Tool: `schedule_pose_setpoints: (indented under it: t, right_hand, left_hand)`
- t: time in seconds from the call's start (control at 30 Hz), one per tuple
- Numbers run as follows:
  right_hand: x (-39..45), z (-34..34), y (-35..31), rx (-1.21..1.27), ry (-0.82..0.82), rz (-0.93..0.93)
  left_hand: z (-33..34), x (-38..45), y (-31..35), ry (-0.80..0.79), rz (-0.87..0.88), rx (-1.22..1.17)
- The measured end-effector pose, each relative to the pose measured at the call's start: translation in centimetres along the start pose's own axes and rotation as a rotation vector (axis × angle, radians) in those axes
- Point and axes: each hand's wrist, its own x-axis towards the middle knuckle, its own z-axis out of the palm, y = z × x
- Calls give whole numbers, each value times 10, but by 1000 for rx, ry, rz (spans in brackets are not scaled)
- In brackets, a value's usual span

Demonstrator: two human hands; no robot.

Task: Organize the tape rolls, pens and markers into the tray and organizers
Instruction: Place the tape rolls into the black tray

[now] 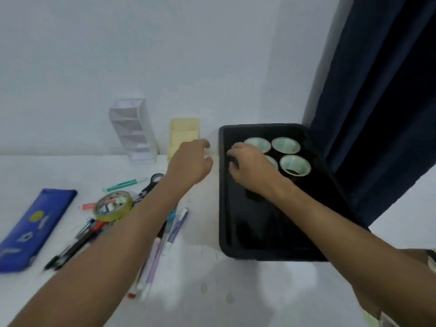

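Four tape rolls (286, 145) in black tray (271, 254).

Bare forearms, no sleeves visible

Blue pencil case (35, 225) and black scissors (151, 184) on white table (212, 291), dark curtain (382, 90) at right.
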Motion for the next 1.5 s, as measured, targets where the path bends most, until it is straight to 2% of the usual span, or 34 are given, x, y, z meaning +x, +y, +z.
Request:
schedule_pose_setpoints:
  t: [0.17, 0.37, 0.43, 0.53, 0.73, 0.9, 1.03, 1.13, 1.27, 1.37, 1.5]
  right_hand:
    - [25, 35, -96, 182, -208, -190]
    - [37, 80, -154, 189, -597, -318]
    - [37, 90, -161, 146, -718, -319]
    - [36, 102, -167, 70, -843, -292]
    - [35, 111, -176, 135, -966, -196]
    - [34, 108, -175, 163, -912, -185]
    - [46, 72, -159, 339, -793, -93]
    - [57, 27, -129, 460, -674, 42]
    - [45, -35, -62, 432, -514, 211]
    - [20, -67, -8, 368, -440, 356]
    - [-29, -99, 56, 216, -402, 548]
  left_hand:
    - [-63, -33, -93, -44, -222, 170]
    - [-100, -86, -172, -290, -424, 155]
    - [-101, -100, -188, -346, -430, 160]
    - [-96, -114, -204, -331, -383, 194]
    - [-84, -122, -221, -273, -227, 207]
    - [-78, -116, -219, -292, -203, 244]
    - [-87, -101, -205, -166, -192, 238]
    - [-96, -78, -175, -50, -108, 221]
    - [-89, -46, -114, -1, 65, 159]
    - [-65, -32, -62, -45, 233, 107]
    - [-23, -32, 10, -207, 460, 38]
